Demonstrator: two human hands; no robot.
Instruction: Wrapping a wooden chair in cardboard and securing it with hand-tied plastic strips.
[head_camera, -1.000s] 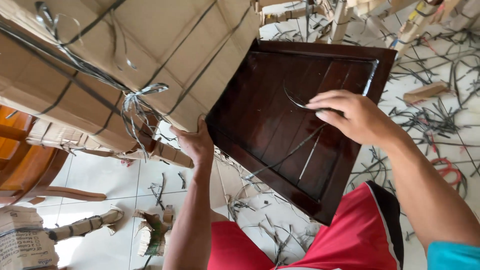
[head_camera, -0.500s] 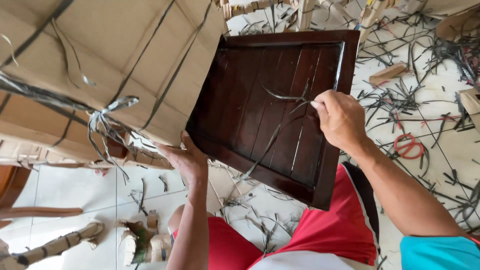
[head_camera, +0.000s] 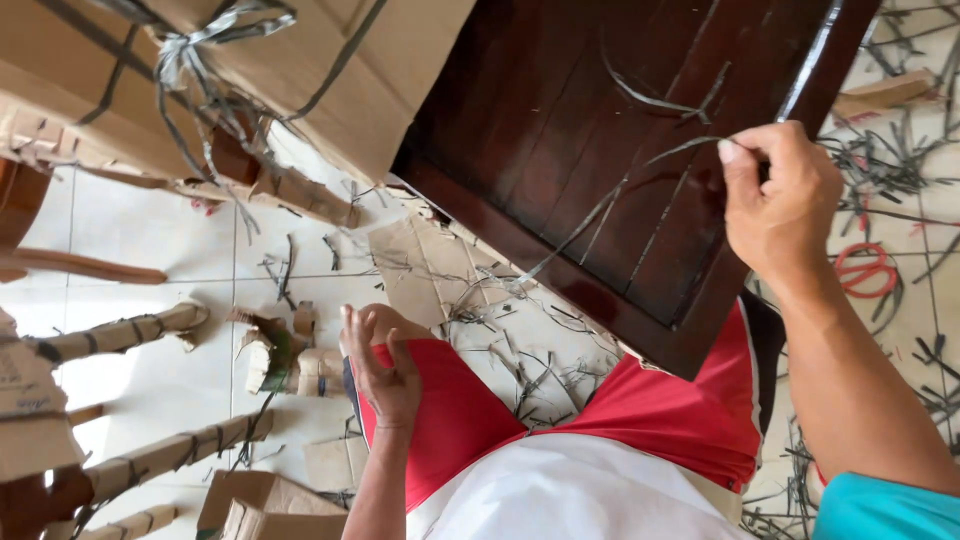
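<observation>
A dark brown wooden panel (head_camera: 560, 130) with grooved boards leans over my lap, half covered at the upper left by strapped cardboard wrapping (head_camera: 330, 60). My right hand (head_camera: 780, 195) pinches a thin grey plastic strap (head_camera: 610, 205) that runs down across the panel's face. My left hand (head_camera: 385, 365) rests open on my left knee, on the red shorts (head_camera: 470, 420), holding nothing.
Cut grey straps and cardboard scraps litter the white tiled floor (head_camera: 170, 270). Red-handled scissors (head_camera: 865, 270) lie at the right. Cardboard-wrapped furniture legs (head_camera: 120, 335) and a brown wooden chair (head_camera: 25, 215) stand at the left. A small cardboard box (head_camera: 265, 505) sits near my left leg.
My left hand let go of the panel's lower edge and dropped onto my knee. My right hand pulled the strap to the right, and the view tilted downward.
</observation>
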